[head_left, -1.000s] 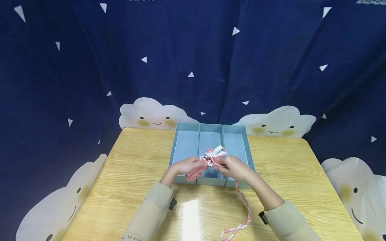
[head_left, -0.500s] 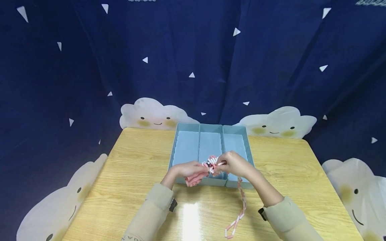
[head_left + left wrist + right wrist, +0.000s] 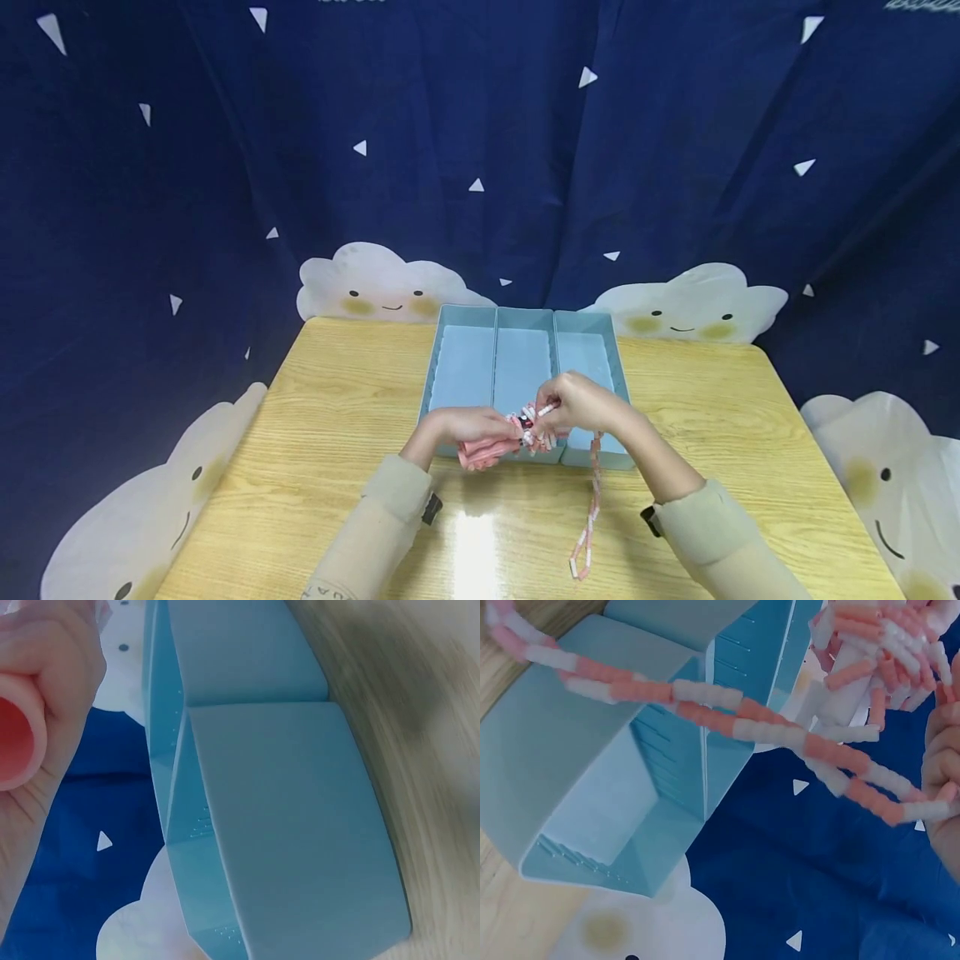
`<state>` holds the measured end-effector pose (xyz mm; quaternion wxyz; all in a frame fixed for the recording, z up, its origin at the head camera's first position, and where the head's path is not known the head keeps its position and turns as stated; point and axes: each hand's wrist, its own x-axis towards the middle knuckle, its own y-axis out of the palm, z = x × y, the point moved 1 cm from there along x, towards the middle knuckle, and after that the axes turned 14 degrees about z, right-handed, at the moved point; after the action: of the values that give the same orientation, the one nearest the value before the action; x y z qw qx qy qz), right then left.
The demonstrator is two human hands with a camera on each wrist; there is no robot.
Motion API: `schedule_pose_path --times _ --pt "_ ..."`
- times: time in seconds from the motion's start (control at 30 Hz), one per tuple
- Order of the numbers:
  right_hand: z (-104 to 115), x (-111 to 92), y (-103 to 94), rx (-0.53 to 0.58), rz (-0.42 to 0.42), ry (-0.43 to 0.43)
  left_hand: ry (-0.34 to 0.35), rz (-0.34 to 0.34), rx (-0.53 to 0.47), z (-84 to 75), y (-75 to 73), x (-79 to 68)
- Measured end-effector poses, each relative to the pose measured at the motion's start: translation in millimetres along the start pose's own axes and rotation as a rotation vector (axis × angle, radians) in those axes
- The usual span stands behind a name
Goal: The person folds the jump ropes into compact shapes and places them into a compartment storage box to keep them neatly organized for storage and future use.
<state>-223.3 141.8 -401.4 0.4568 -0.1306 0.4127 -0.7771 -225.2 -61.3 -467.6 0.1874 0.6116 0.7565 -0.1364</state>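
A pink-and-white beaded jump rope is held over the near edge of the blue bins. My left hand (image 3: 474, 425) grips its pink handles (image 3: 489, 452); the hollow end of one handle (image 3: 16, 739) shows in the left wrist view. Beyond the fist, the rope is bunched into a beaded bundle (image 3: 889, 656), with a white tube-like part poking out in the right wrist view. My right hand (image 3: 576, 402) pinches the beads beside the bundle, partly covering it in the head view. From that hand a doubled beaded strand (image 3: 592, 504) hangs down in front of the bins.
Three blue bins (image 3: 462, 358) stand side by side at the back middle of the wooden table (image 3: 360, 375). Behind the table hangs a dark blue curtain (image 3: 420, 192) with white triangles and clouds.
My right hand has risen slightly and drawn inward along the beads. The hanging strand has straightened and its end is higher. The white parts sticking out are now hidden in the head view.
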Motion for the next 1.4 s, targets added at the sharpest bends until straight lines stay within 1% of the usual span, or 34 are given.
schedule_pose_path --times 0.17,0.37,0.53,0.7,0.83,0.93,1.03,1.2,1.4 --pt "-1.1 0.8 -4.9 0.021 0.038 -0.037 -0.020 0.031 -0.034 -2.4 2.1 -0.5" --pt "-9.4 2.2 -6.7 0.076 0.094 -0.044 -0.039 0.055 -0.050 -2.5 5.0 0.6" --pt "-14.9 3.0 -6.5 0.101 0.098 -0.070 -0.050 0.079 -0.072 -3.4 7.0 0.9" --pt "-18.5 3.7 -6.6 0.115 0.091 -0.103 -0.009 0.109 -0.099 -5.9 7.4 0.6" --pt "-21.2 4.6 -6.4 0.161 0.097 -0.128 0.023 0.155 -0.119 -6.3 7.4 1.7" --pt "-22.7 5.2 -5.8 0.207 0.104 -0.140 0.029 0.173 -0.131 -6.4 7.6 2.5" --pt "-23.5 6.6 -5.4 0.242 0.106 -0.153 0.030 0.176 -0.135 -6.7 7.8 2.9" --pt "-25.2 10.2 -3.1 0.286 0.114 -0.152 0.035 0.193 -0.129 -7.6 9.2 4.4" --pt "-28.1 13.8 0.6 0.313 0.115 -0.146 0.014 0.181 -0.142 -9.0 10.9 2.4"
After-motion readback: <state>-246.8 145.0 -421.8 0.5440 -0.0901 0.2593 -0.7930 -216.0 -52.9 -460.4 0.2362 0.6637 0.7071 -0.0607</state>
